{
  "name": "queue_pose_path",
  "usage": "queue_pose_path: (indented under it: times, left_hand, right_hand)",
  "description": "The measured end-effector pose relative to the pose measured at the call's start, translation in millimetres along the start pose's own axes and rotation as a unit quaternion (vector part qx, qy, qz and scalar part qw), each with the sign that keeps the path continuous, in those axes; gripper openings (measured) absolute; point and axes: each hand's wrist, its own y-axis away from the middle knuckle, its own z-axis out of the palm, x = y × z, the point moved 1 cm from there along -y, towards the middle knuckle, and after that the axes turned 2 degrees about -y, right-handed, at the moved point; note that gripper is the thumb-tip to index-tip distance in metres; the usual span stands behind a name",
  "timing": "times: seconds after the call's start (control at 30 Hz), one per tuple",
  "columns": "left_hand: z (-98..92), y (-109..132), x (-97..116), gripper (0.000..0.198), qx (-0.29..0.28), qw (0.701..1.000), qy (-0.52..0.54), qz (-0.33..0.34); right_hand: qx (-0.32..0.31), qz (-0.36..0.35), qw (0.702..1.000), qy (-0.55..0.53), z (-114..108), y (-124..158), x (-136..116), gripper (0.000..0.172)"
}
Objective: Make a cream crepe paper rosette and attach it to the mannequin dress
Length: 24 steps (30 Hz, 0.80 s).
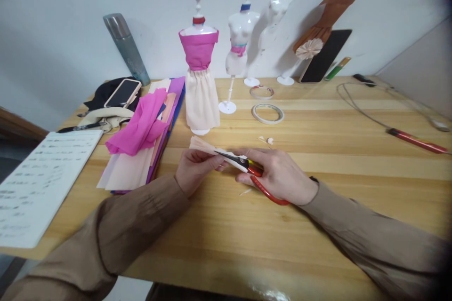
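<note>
Pinched in my left hand (197, 167) is a folded strip of cream crepe paper (202, 145), its pleated end fanning out past the fingers. My right hand (278, 174) grips red-handled scissors (270, 192), whose dark blades lie along the strip close to my left thumb. Whether the blades are fully closed on the paper I cannot make out. Small paper scraps (269, 140) lie on the table behind my right hand. Just beyond my hands stands a small mannequin (198, 49) in a pink top and a gathered cream skirt (202, 99).
Two tape rolls (267, 113) lie behind my hands. Bare white mannequins (243, 23), one in a brown dress (328, 14) and a dark tablet (326, 56) stand along the wall. Left are crepe sheets (136, 124), a phone (123, 93), a bottle (127, 49) and written paper (45, 174). A red pen-like tool (418, 141) lies right.
</note>
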Motion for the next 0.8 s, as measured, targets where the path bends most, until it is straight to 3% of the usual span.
queue_pose_path:
  times: [0.37, 0.8]
  left_hand:
    - [-0.3, -0.6, 0.4, 0.021, -0.008, 1.0, 0.003, 0.0]
    - [-0.9, 0.1, -1.7, 0.025, 0.002, 1.0, -0.001, -0.001]
  right_hand:
    - [-0.007, -0.009, 1.0, -0.017, 1.5, 1.3, 3.1, 0.044]
    - [0.004, -0.005, 1.0, 0.021, 1.2, 0.4, 0.1, 0.055]
